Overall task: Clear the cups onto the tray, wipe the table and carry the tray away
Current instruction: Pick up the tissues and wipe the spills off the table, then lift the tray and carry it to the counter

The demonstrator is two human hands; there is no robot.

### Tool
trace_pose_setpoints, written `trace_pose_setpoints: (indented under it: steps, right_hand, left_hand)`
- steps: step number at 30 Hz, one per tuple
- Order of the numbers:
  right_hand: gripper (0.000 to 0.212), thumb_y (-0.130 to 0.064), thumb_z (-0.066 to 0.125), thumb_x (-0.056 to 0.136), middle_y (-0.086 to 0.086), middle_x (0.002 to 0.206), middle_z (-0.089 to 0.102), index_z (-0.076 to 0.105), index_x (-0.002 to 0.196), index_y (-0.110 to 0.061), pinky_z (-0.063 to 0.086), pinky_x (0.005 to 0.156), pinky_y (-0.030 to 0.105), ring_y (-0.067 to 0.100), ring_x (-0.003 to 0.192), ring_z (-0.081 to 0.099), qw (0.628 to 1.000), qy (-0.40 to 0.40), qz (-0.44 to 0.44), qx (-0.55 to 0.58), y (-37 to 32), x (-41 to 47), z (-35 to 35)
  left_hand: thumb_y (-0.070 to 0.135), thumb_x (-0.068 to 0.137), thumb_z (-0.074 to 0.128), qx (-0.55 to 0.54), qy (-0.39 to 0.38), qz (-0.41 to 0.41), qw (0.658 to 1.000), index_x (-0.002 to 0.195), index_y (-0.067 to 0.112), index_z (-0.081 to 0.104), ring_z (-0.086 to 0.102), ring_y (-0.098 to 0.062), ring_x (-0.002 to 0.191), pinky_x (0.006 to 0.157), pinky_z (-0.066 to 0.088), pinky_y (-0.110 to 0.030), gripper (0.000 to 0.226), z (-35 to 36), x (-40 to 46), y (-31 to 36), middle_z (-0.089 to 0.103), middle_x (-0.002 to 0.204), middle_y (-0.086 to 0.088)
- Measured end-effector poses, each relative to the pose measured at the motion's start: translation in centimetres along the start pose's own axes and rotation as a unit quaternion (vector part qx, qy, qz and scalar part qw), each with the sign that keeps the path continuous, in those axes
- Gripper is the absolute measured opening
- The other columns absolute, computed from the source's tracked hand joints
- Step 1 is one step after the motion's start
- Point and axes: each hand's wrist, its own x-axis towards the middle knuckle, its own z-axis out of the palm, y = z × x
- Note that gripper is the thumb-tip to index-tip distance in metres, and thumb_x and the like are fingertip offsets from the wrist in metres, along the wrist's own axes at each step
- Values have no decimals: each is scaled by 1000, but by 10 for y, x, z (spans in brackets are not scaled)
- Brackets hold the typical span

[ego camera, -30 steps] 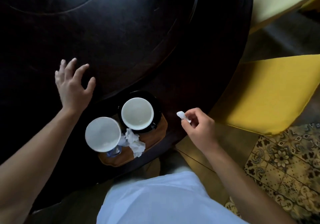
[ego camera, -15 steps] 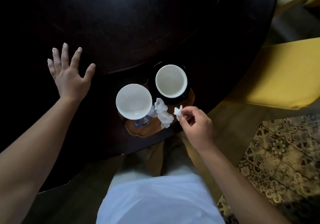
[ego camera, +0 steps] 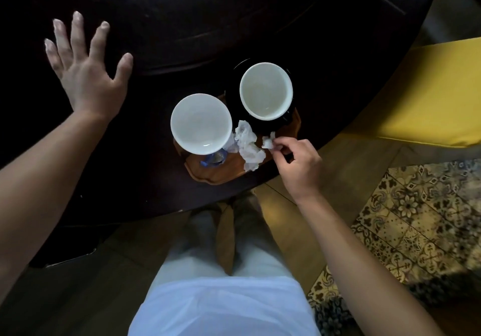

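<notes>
A small brown wooden tray sits at the near edge of the dark round table. On it stand a white cup on the left and a white cup on a black saucer on the right. A crumpled white tissue lies between them on the tray. My right hand pinches a small tissue scrap just over the tray's right side. My left hand rests flat on the table, fingers spread, left of the tray.
Yellow cushioned chairs stand to the right of the table. A patterned rug covers the floor at lower right. My legs and white shirt fill the bottom centre.
My right hand has carried the tissue scrap from the table edge to the tray's right side. The view has shifted, and my left hand stays spread on the table.
</notes>
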Motion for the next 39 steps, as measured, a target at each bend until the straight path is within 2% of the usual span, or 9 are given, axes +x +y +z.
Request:
trace_pose_setpoints:
  steps: [12,15,19,22,25,28,31,34,39]
  right_hand:
    - [20,-26,79,85,0,101,72,79,103,-17,53,78,32,19,91,63,999,-44,-32,6,13,13,3]
    - [23,-28,75,90,0,105,72,77,109,-15,56,78,35,18,91,63,997,-52,-39,39,18,13,-11]
    - [27,-28,69,95,-1,107,66,69,117,-13,57,70,38,14,85,61,996,-37,-13,82,40,23,-32]
    - [51,-37,68,94,-1,119,58,55,139,-17,54,74,24,10,91,57,994,-80,30,67,56,37,-39]
    - [62,-39,69,93,0,125,56,47,147,-19,44,76,10,6,96,53,989,-127,36,61,66,48,-38]
    - [63,-40,68,94,-1,125,56,45,149,-18,41,74,7,5,95,53,985,-157,30,60,72,53,-37]
    - [74,-48,69,91,0,125,53,40,153,-20,47,73,14,8,90,55,980,-187,32,55,71,56,-31]
    - [81,-53,72,87,1,125,51,38,154,-21,56,77,28,11,90,57,980,-185,40,55,68,57,-24]
    - [83,-47,77,85,6,128,51,38,154,-22,56,90,39,24,108,60,980,-189,53,32,65,59,-15]
  left_hand:
    - [61,103,36,11,0,1,1000,160,32,31,-3,-32,159,119,-14,-41,64,3,-1,5,6,174,0]
    - [58,102,43,-38,0,1,999,159,29,33,1,-30,160,118,-14,-36,65,-2,-2,5,12,173,-2]
    - [45,102,53,-153,75,-7,985,158,26,35,17,-15,154,124,15,-26,62,-19,-39,16,20,168,-2]
    - [41,105,53,-180,112,-36,977,157,28,34,30,-24,151,123,31,-42,56,-15,-101,26,24,164,-1]
    - [36,104,54,-191,106,-115,969,157,28,34,43,-25,141,114,41,-49,57,-3,-161,36,34,161,-6]
    - [35,102,57,-230,64,-179,955,159,23,31,52,-20,128,106,49,-42,64,9,-201,61,40,154,-7]
    - [35,102,60,-247,30,-206,946,160,23,30,60,-11,104,89,54,-28,67,20,-217,84,49,140,-7]
    - [33,99,66,-257,-3,-208,944,161,22,29,59,-1,87,71,47,-6,72,34,-224,96,55,129,-2]
    - [34,90,77,-247,-41,-209,945,162,22,30,60,-7,86,73,43,-8,86,40,-220,91,60,116,-1]
